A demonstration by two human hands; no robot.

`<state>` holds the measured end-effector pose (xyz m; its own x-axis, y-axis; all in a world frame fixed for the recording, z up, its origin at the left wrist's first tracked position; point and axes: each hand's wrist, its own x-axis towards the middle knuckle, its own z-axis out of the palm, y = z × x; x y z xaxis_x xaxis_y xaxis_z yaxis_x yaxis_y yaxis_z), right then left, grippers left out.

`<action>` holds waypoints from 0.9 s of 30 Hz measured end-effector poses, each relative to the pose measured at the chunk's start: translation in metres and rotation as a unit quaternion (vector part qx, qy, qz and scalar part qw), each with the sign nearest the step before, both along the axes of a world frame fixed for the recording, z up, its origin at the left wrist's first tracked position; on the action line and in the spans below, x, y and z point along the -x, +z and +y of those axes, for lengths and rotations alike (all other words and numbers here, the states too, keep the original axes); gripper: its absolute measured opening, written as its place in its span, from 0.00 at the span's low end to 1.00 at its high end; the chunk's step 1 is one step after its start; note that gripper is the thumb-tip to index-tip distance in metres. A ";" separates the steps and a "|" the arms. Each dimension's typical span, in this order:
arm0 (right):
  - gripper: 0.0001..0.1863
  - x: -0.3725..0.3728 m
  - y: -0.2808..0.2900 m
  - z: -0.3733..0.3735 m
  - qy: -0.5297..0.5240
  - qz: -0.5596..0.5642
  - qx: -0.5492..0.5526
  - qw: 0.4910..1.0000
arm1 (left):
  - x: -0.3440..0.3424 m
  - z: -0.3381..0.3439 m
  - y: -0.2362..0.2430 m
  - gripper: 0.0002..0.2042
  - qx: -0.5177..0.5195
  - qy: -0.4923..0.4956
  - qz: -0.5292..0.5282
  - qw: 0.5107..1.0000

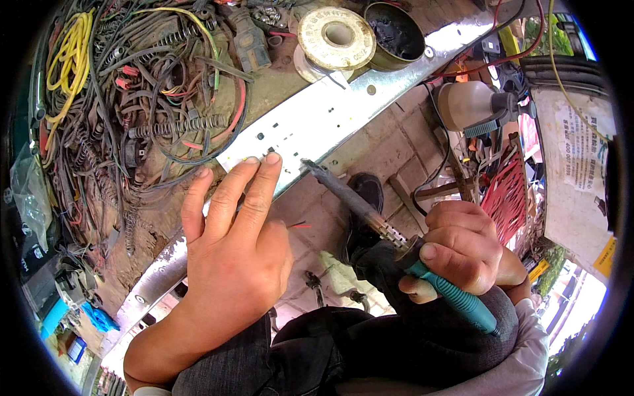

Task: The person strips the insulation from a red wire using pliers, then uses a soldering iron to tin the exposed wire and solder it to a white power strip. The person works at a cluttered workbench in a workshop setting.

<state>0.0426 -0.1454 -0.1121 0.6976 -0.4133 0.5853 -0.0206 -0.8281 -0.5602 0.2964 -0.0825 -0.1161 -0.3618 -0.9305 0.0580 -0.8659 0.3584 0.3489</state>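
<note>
My right hand (462, 247) is wrapped round the teal handle of a soldering iron (350, 201). The iron's dark tip points up and left, at the near edge of a white sheet or board (300, 129) dotted with small dark parts; I cannot tell whether it touches. My left hand (234, 244) has its fingers stretched out, with the fingertips resting on the sheet's lower left part. A small dark piece (271, 150) shows at the index fingertip. The thumb is folded out of sight. A short red wire (300, 226) shows below the sheet's edge.
Tangled cables (152, 92) cover the bench's left side. A white spool (337, 36) and a round tin (395, 36) with dark contents stand behind the sheet. A metal strip (396, 72) edges the bench. A spray bottle (465, 105) stands at the right. My knees are below.
</note>
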 end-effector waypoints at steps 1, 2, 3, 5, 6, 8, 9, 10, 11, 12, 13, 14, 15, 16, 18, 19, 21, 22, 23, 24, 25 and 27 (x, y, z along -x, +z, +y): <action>0.21 0.000 0.001 0.000 -0.001 -0.001 -0.009 1.000 | 0.000 0.000 0.000 0.05 0.000 0.000 0.001 1.000; 0.21 0.000 0.000 0.000 -0.002 -0.002 -0.009 1.000 | 0.001 0.000 -0.001 0.05 0.005 0.007 0.008 1.000; 0.21 0.000 0.000 -0.001 -0.003 -0.004 -0.009 1.000 | 0.002 0.000 -0.003 0.06 0.011 0.013 0.016 1.000; 0.21 0.000 -0.001 -0.001 -0.005 -0.008 -0.012 1.000 | 0.003 0.000 -0.004 0.07 0.017 0.020 0.021 0.999; 0.20 -0.001 -0.002 -0.001 -0.007 -0.012 -0.015 1.000 | 0.003 0.000 -0.004 0.07 0.019 0.020 0.019 0.999; 0.23 0.001 0.001 0.000 0.001 0.017 -0.019 1.000 | 0.002 0.000 -0.003 0.06 0.012 0.014 0.012 1.000; 0.26 0.005 0.005 -0.001 0.011 0.046 -0.021 0.999 | 0.001 0.000 0.000 0.05 0.003 0.008 0.006 1.000; 0.29 0.007 0.007 -0.001 0.022 0.076 -0.023 0.997 | 0.001 0.000 0.001 0.05 -0.006 0.002 -0.001 1.000; 0.29 0.008 0.007 -0.001 0.023 0.077 -0.024 0.997 | 0.001 0.000 0.001 0.05 -0.006 0.001 -0.002 1.000; 0.29 0.008 0.007 -0.001 0.023 0.078 -0.024 0.996 | 0.001 0.000 0.001 0.05 -0.005 0.000 -0.002 1.000; 0.29 0.008 0.007 -0.001 0.025 0.079 -0.026 0.996 | 0.001 0.000 0.001 0.05 -0.006 -0.001 -0.003 1.000; 0.29 0.009 0.007 -0.001 0.024 0.080 -0.028 0.996 | 0.001 0.000 0.001 0.05 -0.006 -0.001 -0.004 1.000; 0.29 0.009 0.008 -0.001 0.023 0.081 -0.029 0.996 | 0.001 -0.001 0.002 0.05 -0.007 -0.002 -0.004 1.000; 0.29 0.010 0.008 -0.002 0.023 0.081 -0.031 0.996 | 0.001 -0.001 0.002 0.05 -0.008 -0.002 -0.006 1.000; 0.29 0.010 0.006 -0.002 0.022 0.078 -0.031 0.996 | 0.001 -0.001 0.002 0.05 -0.008 -0.001 -0.004 1.000; 0.29 0.009 0.006 -0.002 0.022 0.075 -0.031 0.996 | 0.001 0.000 0.002 0.05 -0.008 0.000 -0.004 1.000; 0.29 0.009 0.009 -0.001 0.018 0.084 -0.042 0.995 | 0.000 0.000 0.002 0.05 -0.006 0.000 -0.005 1.000; 0.29 0.010 0.011 -0.001 0.015 0.089 -0.047 0.995 | 0.000 0.000 0.001 0.05 -0.003 -0.001 -0.004 1.000; 0.29 0.010 0.011 0.000 0.014 0.092 -0.048 0.995 | 0.000 0.000 0.001 0.05 -0.002 -0.002 -0.002 1.000; 0.29 0.011 0.012 0.000 0.013 0.094 -0.049 0.994 | 0.000 0.000 0.001 0.05 -0.001 -0.002 0.000 1.000; 0.29 0.011 0.011 0.000 0.014 0.094 -0.051 0.994 | 0.000 0.000 0.002 0.05 -0.002 -0.001 -0.001 1.000; 0.29 0.011 0.011 0.000 0.017 0.097 -0.062 0.993 | 0.000 0.000 0.001 0.05 -0.004 0.002 -0.002 1.000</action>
